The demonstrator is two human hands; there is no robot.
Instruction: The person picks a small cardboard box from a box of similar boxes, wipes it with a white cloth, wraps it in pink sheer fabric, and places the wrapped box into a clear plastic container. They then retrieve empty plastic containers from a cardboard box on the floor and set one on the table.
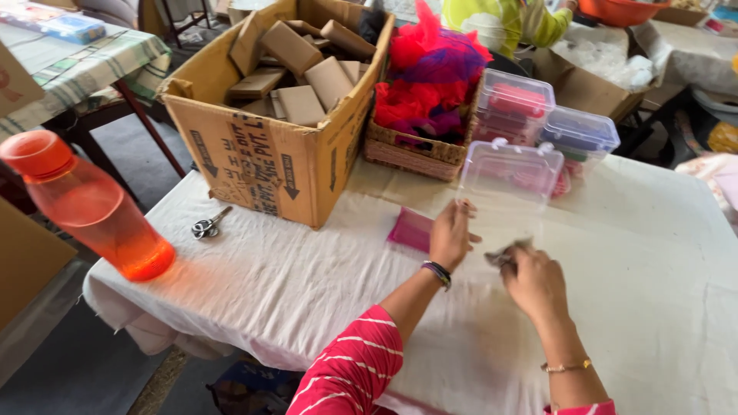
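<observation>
Far to the left of both hands, an orange plastic water bottle (88, 211) lies tilted at the counter (292, 284) edge, out of the working space. Nearer, small scissors (207, 225) rest on the white cloth just in front of a big open cardboard carton (261, 165) filled with small brown boxes, probably kept close so that supplies stay within reach. Just left of the left hand (450, 234) a flat pink packet (412, 229) lies on the cloth. The left hand's grip is loosely open, fingers spread against the near side of a clear plastic lidded box (510, 184), seemingly steadying it; whether it clasps the box I cannot tell. The box stands just beyond both hands, touching the left one. The right hand (536, 283) has its fingers pinched shut on a small dark grey scrap (505, 255), held low over the cloth, just below the box. Behind the hands sit a wicker basket (411, 154) heaped with red and purple netting (429, 73), and more clear boxes (513, 104) stacked to its right.
</observation>
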